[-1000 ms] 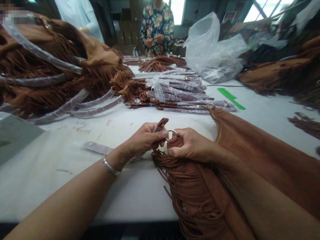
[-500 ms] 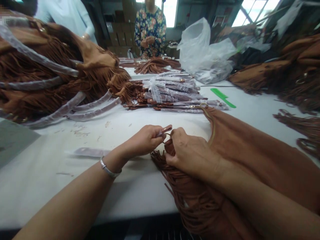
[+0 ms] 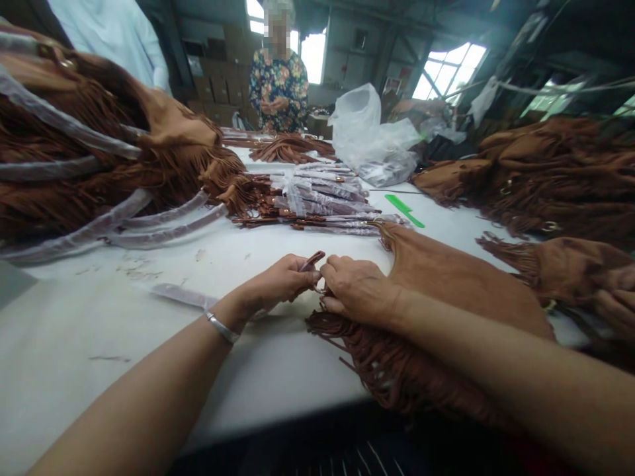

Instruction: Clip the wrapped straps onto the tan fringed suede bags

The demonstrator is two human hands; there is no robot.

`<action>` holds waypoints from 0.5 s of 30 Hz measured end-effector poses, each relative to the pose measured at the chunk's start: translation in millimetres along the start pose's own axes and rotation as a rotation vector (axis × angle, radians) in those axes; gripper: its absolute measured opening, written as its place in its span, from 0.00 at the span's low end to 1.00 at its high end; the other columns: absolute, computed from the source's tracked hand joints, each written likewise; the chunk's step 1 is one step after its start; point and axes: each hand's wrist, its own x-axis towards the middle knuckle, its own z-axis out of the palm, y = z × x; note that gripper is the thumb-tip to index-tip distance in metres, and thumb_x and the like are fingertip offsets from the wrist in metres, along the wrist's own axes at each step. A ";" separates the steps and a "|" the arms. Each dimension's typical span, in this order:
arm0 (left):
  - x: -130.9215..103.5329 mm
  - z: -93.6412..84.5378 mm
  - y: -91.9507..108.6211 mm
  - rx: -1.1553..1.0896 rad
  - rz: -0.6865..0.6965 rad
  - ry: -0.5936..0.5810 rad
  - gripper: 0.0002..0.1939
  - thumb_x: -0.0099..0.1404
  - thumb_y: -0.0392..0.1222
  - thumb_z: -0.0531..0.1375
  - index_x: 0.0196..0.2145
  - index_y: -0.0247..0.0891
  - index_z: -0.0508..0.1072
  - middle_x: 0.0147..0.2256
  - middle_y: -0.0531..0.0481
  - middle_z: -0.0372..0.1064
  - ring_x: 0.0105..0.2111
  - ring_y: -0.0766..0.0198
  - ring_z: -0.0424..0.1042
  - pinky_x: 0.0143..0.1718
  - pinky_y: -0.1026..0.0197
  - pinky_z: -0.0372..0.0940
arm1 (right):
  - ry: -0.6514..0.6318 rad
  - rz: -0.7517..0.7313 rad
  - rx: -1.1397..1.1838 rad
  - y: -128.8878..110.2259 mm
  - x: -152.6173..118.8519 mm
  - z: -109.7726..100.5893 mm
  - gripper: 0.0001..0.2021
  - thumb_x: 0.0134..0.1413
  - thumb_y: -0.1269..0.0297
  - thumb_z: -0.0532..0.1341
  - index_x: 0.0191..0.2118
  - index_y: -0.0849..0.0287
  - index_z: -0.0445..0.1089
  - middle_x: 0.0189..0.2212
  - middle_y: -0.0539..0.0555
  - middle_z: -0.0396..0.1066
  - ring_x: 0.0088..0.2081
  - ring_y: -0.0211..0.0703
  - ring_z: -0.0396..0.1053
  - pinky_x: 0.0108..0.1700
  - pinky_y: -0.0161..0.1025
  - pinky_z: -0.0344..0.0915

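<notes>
My left hand (image 3: 280, 283) is closed on a brown bag strap (image 3: 313, 259), whose folded end sticks up past the fingers. The strap's plastic-wrapped length (image 3: 181, 295) trails left beneath my wrist. Close beside it, my right hand (image 3: 354, 285) grips the corner of a brown suede bag (image 3: 456, 284) by a metal ring (image 3: 319, 289). The ring sits between both hands, partly covered by fingers; whether the strap passes through it I cannot tell. Long fringe (image 3: 381, 363) hangs from the bag toward the table's front edge.
Wrapped straps (image 3: 317, 195) lie bundled behind my hands, near a green plastic piece (image 3: 404, 210) and a clear plastic bag (image 3: 370, 135). Fringed bags are heaped at left (image 3: 169, 125) and right (image 3: 560, 158). Another person's hand (image 3: 618, 301) holds a bag at right; a person in floral clothing (image 3: 278, 89) stands opposite.
The view has swung up and right, bringing another person's hand and bag in at the right edge. My hands still grip strap and bag corner, close together, with the ring now more covered.
</notes>
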 end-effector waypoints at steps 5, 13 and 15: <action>0.6 0.0 -3.7 -0.056 -0.048 0.035 0.16 0.57 0.50 0.59 0.21 0.36 0.61 0.14 0.60 0.50 0.13 0.75 0.47 0.14 0.70 0.43 | 0.141 0.258 0.067 -23.9 -14.7 24.9 0.15 0.58 0.54 0.51 0.40 0.61 0.63 0.39 0.59 0.65 0.38 0.46 0.65 0.32 0.36 0.59; 3.9 1.3 -6.6 0.029 -0.108 0.043 0.19 0.58 0.54 0.58 0.23 0.35 0.61 0.16 0.59 0.51 0.14 0.76 0.47 0.14 0.70 0.43 | 0.180 0.298 0.084 -21.8 -7.5 35.2 0.16 0.60 0.53 0.47 0.39 0.61 0.64 0.37 0.59 0.65 0.35 0.46 0.67 0.28 0.36 0.56; 2.7 -1.5 -4.5 0.084 -0.113 0.040 0.21 0.60 0.57 0.54 0.25 0.35 0.62 0.17 0.59 0.52 0.14 0.75 0.48 0.15 0.71 0.46 | 0.188 0.327 0.125 -20.6 -6.3 36.1 0.16 0.59 0.53 0.47 0.38 0.60 0.64 0.37 0.57 0.66 0.36 0.45 0.67 0.28 0.36 0.56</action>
